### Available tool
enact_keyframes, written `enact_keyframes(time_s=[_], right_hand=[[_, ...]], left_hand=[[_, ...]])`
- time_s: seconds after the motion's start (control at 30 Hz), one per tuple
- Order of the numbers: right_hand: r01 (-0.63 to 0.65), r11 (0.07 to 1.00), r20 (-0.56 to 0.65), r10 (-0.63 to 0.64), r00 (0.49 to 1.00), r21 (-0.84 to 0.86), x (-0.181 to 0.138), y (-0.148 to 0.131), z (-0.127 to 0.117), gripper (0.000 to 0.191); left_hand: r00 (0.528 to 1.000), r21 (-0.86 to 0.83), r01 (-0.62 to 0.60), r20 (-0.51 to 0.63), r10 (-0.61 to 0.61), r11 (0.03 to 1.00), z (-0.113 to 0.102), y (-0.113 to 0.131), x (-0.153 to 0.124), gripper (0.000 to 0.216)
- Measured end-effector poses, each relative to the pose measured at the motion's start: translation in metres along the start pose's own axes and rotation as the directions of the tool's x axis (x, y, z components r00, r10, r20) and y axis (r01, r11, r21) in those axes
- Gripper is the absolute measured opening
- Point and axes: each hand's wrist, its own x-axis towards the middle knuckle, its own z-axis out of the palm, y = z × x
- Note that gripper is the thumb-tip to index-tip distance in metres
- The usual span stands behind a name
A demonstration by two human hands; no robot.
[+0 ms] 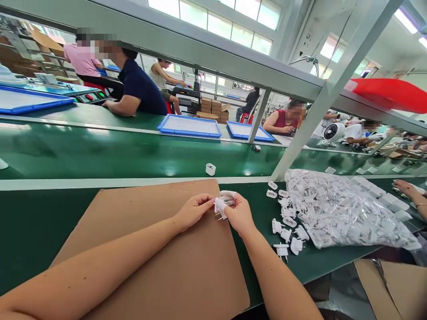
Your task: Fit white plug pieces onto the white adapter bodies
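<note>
Over the cardboard sheet [160, 249], my right hand [240, 215] grips a white plug piece [219, 208] whose thin metal pins point down. White coverings wrap some of my right fingertips. My left hand [195, 212] is closed in a pinch at the left side of the same piece, thumb and forefinger against it. Its far side is hidden by my fingers. Several loose white plug pieces [282, 250] lie on the green table right of my right hand, with small oval white parts [271, 194] above them.
A clear plastic bag [353, 218] full of white plug parts lies at the right. One white housing [210, 169] stands on the green belt [133, 153]. A slanted metal post [307, 124] rises beyond the table edge. Another person's hand [405, 189] is at far right.
</note>
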Motion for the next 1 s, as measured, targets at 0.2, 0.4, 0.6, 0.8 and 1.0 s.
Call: enact_keyframes(time_s=[0.2,0.4,0.6,0.8,1.0], right_hand=[[-0.05,0.999,0.003,0.05,0.999,0.0,-0.002,-0.01,-0.007,0.035],[-0.15,0.978,0.353,0.193,0.916,-0.146,-0.014,-0.018,-0.006,0.041],[0.248,0.803,0.511,0.081,0.856,-0.542,-0.03,-0.006,0.003,0.011],[0.592,0.409,0.65,0.004,0.76,-0.694,-0.029,-0.004,0.009,0.02],[0.256,0.742,0.257,-0.117,0.959,-0.62,-0.024,-0.023,-0.016,0.014]], left_hand=[[0.978,0.325,0.092,-0.208,-0.023,0.941,-0.01,0.0,0.027,0.044],[0.925,0.584,0.126,-0.362,0.118,0.802,-0.059,0.012,0.098,0.072],[0.953,0.692,0.128,-0.283,0.105,0.71,-0.085,0.011,0.122,0.034],[0.967,0.724,0.004,-0.178,0.181,0.69,-0.076,0.013,0.075,0.033],[0.957,0.668,-0.206,-0.013,0.289,0.715,-0.033,0.012,-0.008,0.035]])
